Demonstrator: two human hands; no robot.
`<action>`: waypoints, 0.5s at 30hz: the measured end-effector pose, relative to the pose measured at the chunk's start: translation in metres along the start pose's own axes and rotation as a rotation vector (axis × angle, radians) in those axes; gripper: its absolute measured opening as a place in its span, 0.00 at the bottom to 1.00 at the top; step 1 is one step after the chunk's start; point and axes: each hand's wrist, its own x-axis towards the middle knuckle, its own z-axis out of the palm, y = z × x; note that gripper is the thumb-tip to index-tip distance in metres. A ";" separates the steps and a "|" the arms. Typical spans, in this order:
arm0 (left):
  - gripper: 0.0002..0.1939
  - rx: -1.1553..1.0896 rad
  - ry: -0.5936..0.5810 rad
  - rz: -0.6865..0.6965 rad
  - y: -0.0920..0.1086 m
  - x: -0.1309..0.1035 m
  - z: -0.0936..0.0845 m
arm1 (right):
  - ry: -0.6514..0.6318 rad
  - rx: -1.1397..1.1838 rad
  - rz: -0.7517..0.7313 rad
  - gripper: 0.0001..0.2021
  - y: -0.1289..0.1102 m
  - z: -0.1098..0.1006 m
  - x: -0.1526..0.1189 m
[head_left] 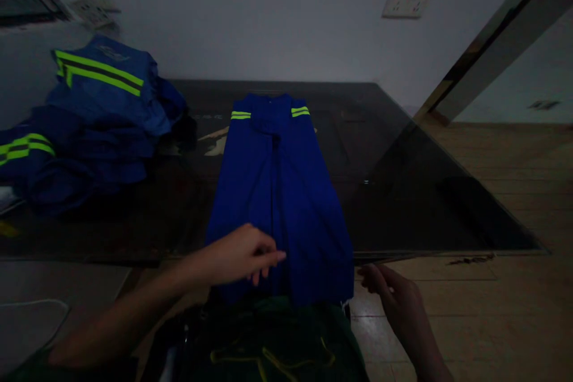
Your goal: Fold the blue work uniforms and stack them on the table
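Note:
A blue work jacket (250,179) lies lengthwise on the dark table, its collar end away from me. Two yellow-green stripes mark each shoulder, and its front opening runs down the middle. The lower end hangs over the near table edge toward my lap. My left hand (246,255) is over the lower part of the jacket, fingers loosely bent and apart, holding nothing visible. Just right of the jacket's lower corner is my right hand (396,295), with its fingers curled together and nothing seen in them. A small gap separates it from the cloth.
A heap of blue garments (107,107) with yellow-green stripes sits on the left of the dark glossy table (380,191). Behind is a wall with a socket plate (406,1). Wooden floor (514,298) shows at right. My dark green clothing (286,340) is below.

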 end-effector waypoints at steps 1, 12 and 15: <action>0.20 -0.006 -0.046 -0.025 -0.004 -0.008 0.018 | -0.044 0.067 0.017 0.28 0.003 0.004 0.002; 0.25 -0.649 0.136 0.138 0.004 0.011 0.092 | -0.196 0.587 0.173 0.31 0.002 0.029 0.002; 0.24 -0.867 0.067 0.226 0.005 0.003 0.091 | -0.215 0.618 0.141 0.30 0.001 0.029 0.001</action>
